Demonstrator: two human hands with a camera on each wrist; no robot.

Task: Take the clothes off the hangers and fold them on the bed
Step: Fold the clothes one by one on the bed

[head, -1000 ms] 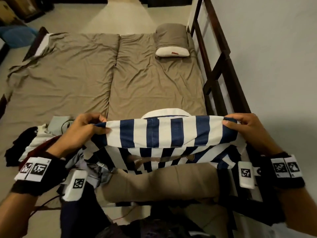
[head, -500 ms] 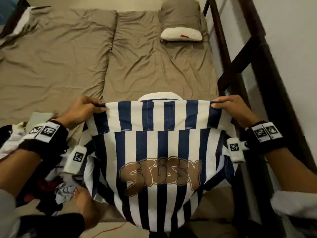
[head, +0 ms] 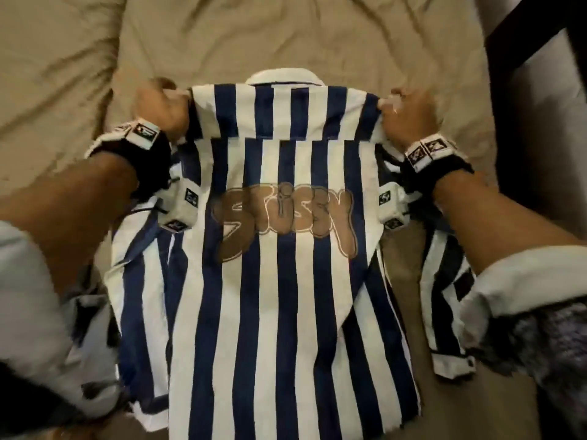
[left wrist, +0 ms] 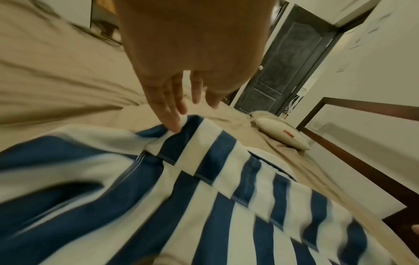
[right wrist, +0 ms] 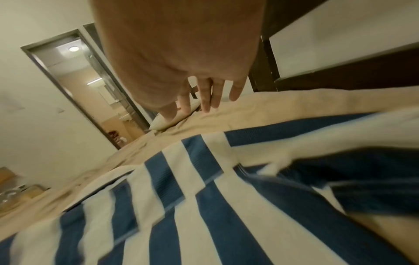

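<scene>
A blue-and-white striped shirt (head: pixel 279 296) lies back up on the tan bed sheet (head: pixel 222 36), brown lettering across the back, white collar at the far end. My left hand (head: pixel 162 106) is at its left shoulder. In the left wrist view its fingers (left wrist: pixel 174 123) are straight and one tip touches the shoulder cloth of the shirt (left wrist: pixel 204 197). My right hand (head: pixel 403 112) is at the right shoulder. In the right wrist view its fingers (right wrist: pixel 204 100) are straight, just past the edge of the shirt (right wrist: pixel 204 197). Both sleeves lie out under my forearms.
A dark wooden bed frame (head: pixel 540 90) runs along the right side against the wall. A white pillow (left wrist: pixel 281 134) lies at the far end of the bed. Beyond it are a dark door (left wrist: pixel 285 62) and a lit doorway (right wrist: pixel 90 89).
The shirt, held up by its shoulders a second ago, has come down flat on the bed. My fingers have straightened from their pinch on the shoulders. My head has leaned in closer.
</scene>
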